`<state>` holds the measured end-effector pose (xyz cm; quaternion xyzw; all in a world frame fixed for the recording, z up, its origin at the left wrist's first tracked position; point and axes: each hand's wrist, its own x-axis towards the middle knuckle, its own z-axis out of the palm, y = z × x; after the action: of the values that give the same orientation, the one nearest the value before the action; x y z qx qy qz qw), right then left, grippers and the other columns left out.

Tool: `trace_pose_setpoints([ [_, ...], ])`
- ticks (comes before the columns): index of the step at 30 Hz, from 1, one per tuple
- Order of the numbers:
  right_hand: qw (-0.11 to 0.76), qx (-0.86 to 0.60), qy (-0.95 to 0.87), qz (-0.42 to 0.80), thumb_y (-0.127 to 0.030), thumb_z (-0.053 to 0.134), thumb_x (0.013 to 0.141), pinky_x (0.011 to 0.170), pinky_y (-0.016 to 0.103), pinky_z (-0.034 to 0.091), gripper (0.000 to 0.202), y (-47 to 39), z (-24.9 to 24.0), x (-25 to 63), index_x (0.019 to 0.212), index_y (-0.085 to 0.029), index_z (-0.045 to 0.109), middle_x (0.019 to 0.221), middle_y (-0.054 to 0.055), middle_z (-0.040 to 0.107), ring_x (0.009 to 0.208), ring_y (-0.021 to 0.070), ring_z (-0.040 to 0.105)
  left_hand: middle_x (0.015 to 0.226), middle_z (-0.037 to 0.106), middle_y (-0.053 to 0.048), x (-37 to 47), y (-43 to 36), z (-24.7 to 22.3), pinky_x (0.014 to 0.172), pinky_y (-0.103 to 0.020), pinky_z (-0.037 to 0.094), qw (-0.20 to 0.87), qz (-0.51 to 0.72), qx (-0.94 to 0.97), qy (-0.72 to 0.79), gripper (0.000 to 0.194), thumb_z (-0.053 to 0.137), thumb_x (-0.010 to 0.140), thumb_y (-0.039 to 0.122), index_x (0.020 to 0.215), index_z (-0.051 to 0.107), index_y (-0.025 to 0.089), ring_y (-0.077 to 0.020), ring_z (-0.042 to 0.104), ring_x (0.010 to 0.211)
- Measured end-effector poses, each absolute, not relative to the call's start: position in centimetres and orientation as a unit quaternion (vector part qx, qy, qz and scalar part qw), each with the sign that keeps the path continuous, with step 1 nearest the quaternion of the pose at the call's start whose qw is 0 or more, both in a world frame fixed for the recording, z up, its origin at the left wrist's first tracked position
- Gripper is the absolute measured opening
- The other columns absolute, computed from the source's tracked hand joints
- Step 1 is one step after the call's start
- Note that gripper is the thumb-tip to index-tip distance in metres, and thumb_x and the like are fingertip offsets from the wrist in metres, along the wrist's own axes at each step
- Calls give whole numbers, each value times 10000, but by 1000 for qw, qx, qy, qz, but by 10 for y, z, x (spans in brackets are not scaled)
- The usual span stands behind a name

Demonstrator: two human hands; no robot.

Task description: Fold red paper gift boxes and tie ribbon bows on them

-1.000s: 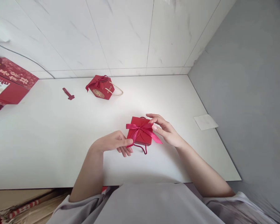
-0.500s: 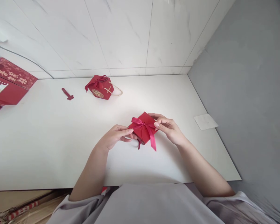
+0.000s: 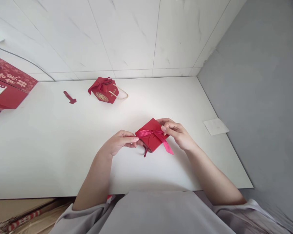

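Observation:
A small red gift box sits in front of me with one corner pointing away, its flaps folded over the top. Across it runs a glossy pink-red ribbon, knotted in the middle, one tail hanging over the lower right side. My left hand pinches the ribbon between thumb and fingers at the box's left corner. My right hand is closed at the right corner, thumb on the ribbon, other fingers behind the box. A dark red cord or strip sticks out below the box.
On the white table, a red hexagonal gift box with bow and gold rope handle stands at the back. Left of it lies a small dark red strip. A larger red box is far left, a white card at the right edge.
The ribbon's left loop has been drawn out flatter and tauter across the box. The tail has swung right, and the box has turned and shifted slightly right.

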<state>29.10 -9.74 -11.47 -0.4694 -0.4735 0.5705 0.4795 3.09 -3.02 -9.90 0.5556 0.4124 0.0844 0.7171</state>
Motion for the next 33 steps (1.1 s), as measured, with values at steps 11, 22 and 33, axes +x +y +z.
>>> trace_pose_setpoints([
  [11, 453, -462, -516, 561, -447, 519, 964, 865, 348, 477, 327, -99, -114, 291, 784, -212, 657, 1217, 54, 642, 976, 197, 629, 670, 688, -57, 15, -28, -95, 649, -296, 490, 686, -76, 665, 284, 371, 679, 811, 489, 642, 707, 160, -181, 633, 664],
  [22, 541, -498, -645, 209, -278, 548, 948, 911, 438, 499, 93, -115, -102, 283, 1015, -263, 611, 1080, 89, 663, 1060, 253, 624, 1334, 527, -97, 41, -39, -98, 1048, -395, 416, 527, 295, 720, 343, 233, 635, 853, 418, 997, 648, 235, -287, 455, 1304],
  [33, 256, -388, -882, -75, -201, 502, 981, 956, 467, 454, 266, -145, -112, 219, 1202, -123, 629, 1421, 139, 560, 1227, 278, 560, 1252, 607, -103, 51, -39, -105, 1026, -408, 454, 630, 290, 639, 332, 357, 588, 900, 386, 614, 622, 175, -314, 418, 1364],
])
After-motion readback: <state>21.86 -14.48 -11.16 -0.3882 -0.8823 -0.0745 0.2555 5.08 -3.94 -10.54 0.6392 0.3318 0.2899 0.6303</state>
